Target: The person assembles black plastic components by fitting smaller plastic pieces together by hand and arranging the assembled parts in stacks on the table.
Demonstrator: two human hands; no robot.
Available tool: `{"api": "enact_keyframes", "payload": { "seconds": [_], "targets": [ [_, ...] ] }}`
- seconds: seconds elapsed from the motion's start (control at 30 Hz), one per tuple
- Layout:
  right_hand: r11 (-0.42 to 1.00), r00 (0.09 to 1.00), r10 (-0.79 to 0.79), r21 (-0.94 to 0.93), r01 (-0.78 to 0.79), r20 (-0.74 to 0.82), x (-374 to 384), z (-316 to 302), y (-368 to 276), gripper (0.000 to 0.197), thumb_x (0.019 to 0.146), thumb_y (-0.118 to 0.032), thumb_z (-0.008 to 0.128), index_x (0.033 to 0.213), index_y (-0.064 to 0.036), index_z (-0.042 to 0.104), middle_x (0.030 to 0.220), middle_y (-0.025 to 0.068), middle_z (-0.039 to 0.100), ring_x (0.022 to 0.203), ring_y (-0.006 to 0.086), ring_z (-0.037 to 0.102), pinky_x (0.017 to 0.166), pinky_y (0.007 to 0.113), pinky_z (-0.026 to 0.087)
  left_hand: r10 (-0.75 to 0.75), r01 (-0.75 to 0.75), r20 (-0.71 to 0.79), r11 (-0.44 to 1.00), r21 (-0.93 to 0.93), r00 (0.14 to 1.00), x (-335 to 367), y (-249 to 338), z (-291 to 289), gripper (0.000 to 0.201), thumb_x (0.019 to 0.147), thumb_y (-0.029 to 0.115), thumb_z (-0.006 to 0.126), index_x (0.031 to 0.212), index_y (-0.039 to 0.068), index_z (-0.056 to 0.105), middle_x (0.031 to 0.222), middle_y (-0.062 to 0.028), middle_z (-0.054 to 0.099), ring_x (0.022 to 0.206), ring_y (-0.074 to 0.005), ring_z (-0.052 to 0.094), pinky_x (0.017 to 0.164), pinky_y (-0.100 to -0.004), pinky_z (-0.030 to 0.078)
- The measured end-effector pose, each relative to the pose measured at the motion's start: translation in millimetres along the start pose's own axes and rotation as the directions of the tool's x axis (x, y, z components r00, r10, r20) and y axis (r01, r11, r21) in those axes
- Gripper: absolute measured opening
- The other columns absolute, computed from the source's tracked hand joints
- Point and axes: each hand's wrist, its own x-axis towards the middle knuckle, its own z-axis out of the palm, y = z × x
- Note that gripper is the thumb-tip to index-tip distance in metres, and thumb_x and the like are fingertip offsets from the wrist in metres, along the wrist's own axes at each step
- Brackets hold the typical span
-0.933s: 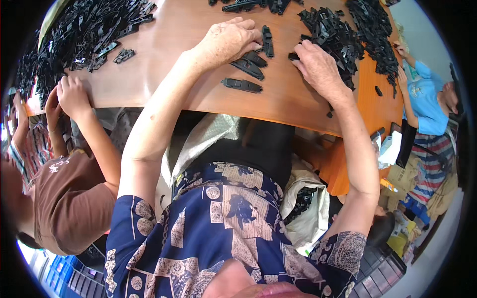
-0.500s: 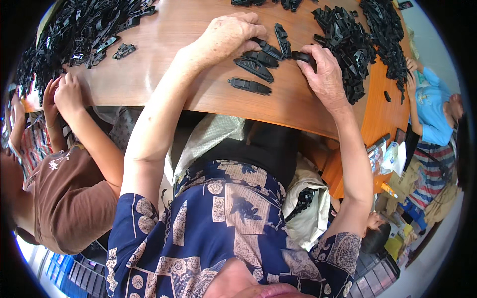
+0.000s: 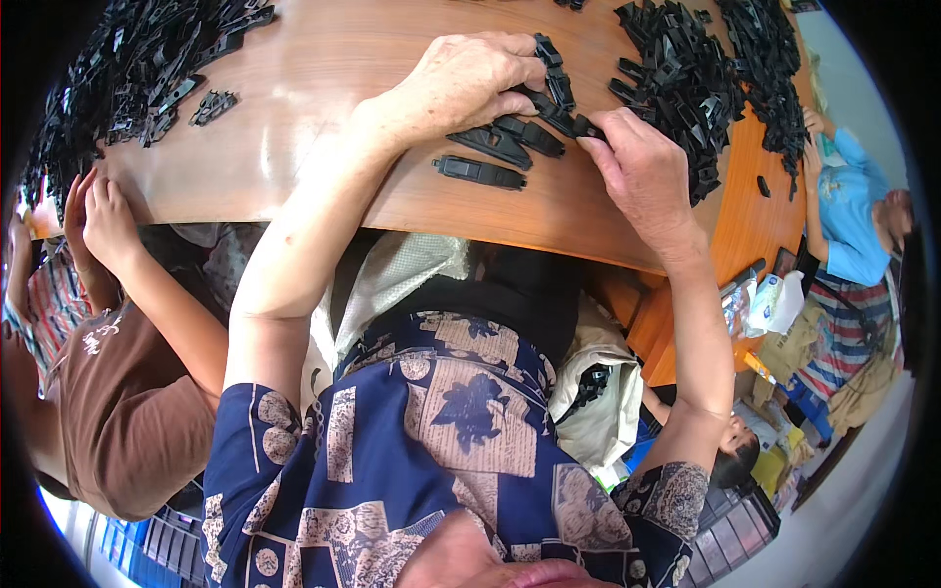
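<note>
My left hand (image 3: 475,80) is closed over a long black plastic piece (image 3: 551,115), with thumb and fingers pinching its near end. Between the thumb and fingertips of my right hand (image 3: 642,167) is a small black plastic piece (image 3: 585,126), mostly hidden by the fingers. The two pieces meet or nearly meet end to end; whether they are joined I cannot tell. Just below my left hand lie several similar narrow pieces, among them a flat one (image 3: 480,172) closest to the table edge. Another upright-lying piece (image 3: 555,71) rests by my left fingertips.
Big heaps of black plastic parts cover the table (image 3: 294,118) at far left (image 3: 147,69) and right (image 3: 681,88). A person in a brown shirt (image 3: 137,412) sits at my left; another in light blue (image 3: 851,211) is at far right. An open white sack (image 3: 598,402) stands below the table.
Both hands have come closer together, and the piece in my left hand now reaches the one in my right. The view has shifted slightly, moving the loose pieces in the picture.
</note>
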Motion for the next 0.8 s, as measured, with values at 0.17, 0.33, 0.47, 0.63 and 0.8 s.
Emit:
{"api": "enact_keyframes", "payload": {
  "seconds": [0.17,0.33,0.47,0.63,0.8],
  "targets": [
    [0.997,0.994,0.06,0.038,-0.063,0.09,0.8,0.0,-1.9,0.017,0.088,-0.015,0.072,0.089,-0.0046,0.059,0.083,0.0123,0.064,0.076,0.0345,0.066,0.063,0.042,0.053,0.022,-0.022,-0.018,0.999,0.026,1.0,-0.1,-5.2,3.0,0.026,0.083,0.022,0.074,0.107,0.015,0.071,0.104,-0.0034,0.066,0.099,-0.0296,0.065,0.082,-0.0428,0.053],
    [0.993,0.993,0.088,0.077,-0.094,0.082,1.3,2.3,-3.4,0.02,0.088,-0.015,0.071,0.084,-0.0039,0.055,0.079,0.0129,0.064,0.076,0.0349,0.066,0.062,0.043,0.052,0.041,-0.041,-0.035,0.999,-0.009,0.999,1.3,-3.9,2.8,0.025,0.082,0.022,0.074,0.106,0.014,0.071,0.104,-0.0031,0.066,0.099,-0.0302,0.065,0.082,-0.0427,0.053],
    [0.992,0.998,0.059,0.117,-0.056,-0.023,7.6,17.7,-9.2,0.021,0.088,-0.015,0.072,0.085,-0.0034,0.055,0.079,0.0146,0.065,0.074,0.0367,0.066,0.062,0.044,0.053,0.052,-0.052,-0.038,0.999,-0.015,0.998,0.5,-4.2,2.4,0.025,0.081,0.02,0.075,0.105,0.014,0.071,0.105,-0.0026,0.067,0.099,-0.0302,0.065,0.082,-0.0421,0.053],
    [0.989,0.995,0.097,0.113,-0.098,0.013,15.8,21.8,-7.5,0.022,0.089,-0.022,0.07,0.086,-0.0041,0.057,0.079,0.0159,0.066,0.075,0.0389,0.066,0.065,0.048,0.053,0.009,-0.009,-0.024,1.0,0.016,1.0,-2.6,-2.8,1.1,0.023,0.081,0.022,0.076,0.102,0.013,0.072,0.106,-0.003,0.067,0.103,-0.029,0.065,0.084,-0.042,0.054],
    [0.976,0.992,-0.106,-0.197,0.09,-0.072,25.0,-17.1,23.4,0.02,0.088,-0.009,0.065,0.108,-0.0051,0.062,0.102,0.011,0.061,0.097,0.0306,0.063,0.081,0.042,0.054,-0.006,0.005,0.048,1.0,0.005,0.999,-2.0,6.0,-24.0,0.024,0.085,0.017,0.074,0.106,0.009,0.069,0.104,-0.0081,0.063,0.1,-0.0324,0.065,0.083,-0.0428,0.054]
  ]
}}
